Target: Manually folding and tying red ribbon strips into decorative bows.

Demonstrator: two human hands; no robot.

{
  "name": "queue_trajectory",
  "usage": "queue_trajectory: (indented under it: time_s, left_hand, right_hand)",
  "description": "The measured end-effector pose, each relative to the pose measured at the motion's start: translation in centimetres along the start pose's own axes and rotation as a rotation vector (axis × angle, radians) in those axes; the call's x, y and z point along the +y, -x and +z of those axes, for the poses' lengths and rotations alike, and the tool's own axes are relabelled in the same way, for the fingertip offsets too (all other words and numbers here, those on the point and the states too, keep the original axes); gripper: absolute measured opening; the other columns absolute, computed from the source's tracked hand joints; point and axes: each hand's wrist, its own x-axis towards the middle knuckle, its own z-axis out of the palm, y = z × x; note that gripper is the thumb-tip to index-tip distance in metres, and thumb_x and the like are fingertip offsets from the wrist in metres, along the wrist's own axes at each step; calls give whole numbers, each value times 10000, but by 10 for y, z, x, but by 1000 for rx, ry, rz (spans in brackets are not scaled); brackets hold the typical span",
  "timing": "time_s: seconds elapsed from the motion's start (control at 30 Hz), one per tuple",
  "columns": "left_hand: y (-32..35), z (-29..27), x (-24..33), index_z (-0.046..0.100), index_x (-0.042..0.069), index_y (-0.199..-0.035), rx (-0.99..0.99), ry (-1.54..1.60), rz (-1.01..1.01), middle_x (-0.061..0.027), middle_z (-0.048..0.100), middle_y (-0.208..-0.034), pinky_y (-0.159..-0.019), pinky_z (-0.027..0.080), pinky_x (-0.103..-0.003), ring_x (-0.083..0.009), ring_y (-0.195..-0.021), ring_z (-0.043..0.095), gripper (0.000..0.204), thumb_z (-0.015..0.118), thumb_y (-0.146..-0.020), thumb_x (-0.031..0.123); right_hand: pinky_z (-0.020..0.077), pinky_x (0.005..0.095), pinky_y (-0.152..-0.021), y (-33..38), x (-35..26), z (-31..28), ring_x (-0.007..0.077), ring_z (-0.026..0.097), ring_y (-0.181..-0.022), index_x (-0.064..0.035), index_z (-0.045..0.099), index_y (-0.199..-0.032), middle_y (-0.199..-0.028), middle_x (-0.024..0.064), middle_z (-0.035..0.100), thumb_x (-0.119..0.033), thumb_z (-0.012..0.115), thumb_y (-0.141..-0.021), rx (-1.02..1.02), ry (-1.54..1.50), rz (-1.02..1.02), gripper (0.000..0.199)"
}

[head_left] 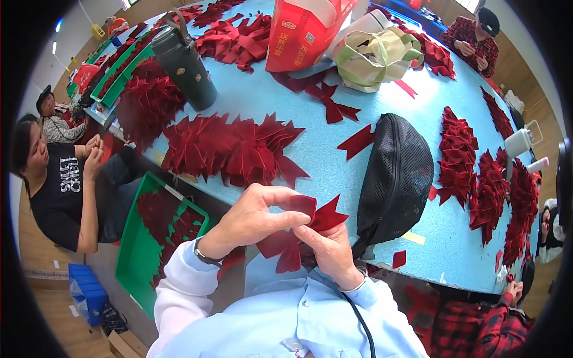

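One red ribbon bow (329, 217) is pinched by the left hand (255, 218) and the right hand (332, 250), near the edge of the blue table (334, 178); beyond lie piled bows (239, 146) and a black mesh bag (403, 179), farther back a dark flask (190, 77).

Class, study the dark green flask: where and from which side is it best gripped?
Probably around the middle of the dark green flask, since it is an upright cylinder; come from the right, where bare blue tabletop lies, as red bows crowd its left.
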Motion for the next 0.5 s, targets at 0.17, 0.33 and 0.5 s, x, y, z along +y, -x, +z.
queue_trajectory:
  time_s: [0.17, 0.33, 0.5]
  left_hand:
    - [-1, -1, -4, 656, -21, -942, 43, 97, -39, -44, 655, -801, -692, 487, -224, -83, -754, 598, 154, 652, -806, 50]
    - [-7, -7, -16, 653, -23, -930, 170, 108, 71, -33, 652, -776, -682, 482, -210, -74, -738, 595, 139, 639, -827, 69]
    - [4, -9, -11, 641, -24, -929, 318, 227, 7, -30, 646, -795, -688, 475, -203, -75, -749, 589, 138, 618, -855, 90]
  right_hand:
    - [490, 249, -753, -2, -2, 4, 118, 618, -825, -24, 631, -1018, -923, 72, 665, -62, 645, -833, -43, 9, 43, 190]
    - [487, 246, -760, -3, -6, 9, 124, 622, -820, -22, 631, -1028, -925, 85, 669, -70, 647, -832, -64, -33, 68, 202]
    - [487, 236, -720, -6, 0, 1, 133, 629, -806, -22, 636, -1007, -927, 100, 673, -77, 645, -836, 65, -25, -27, 180]
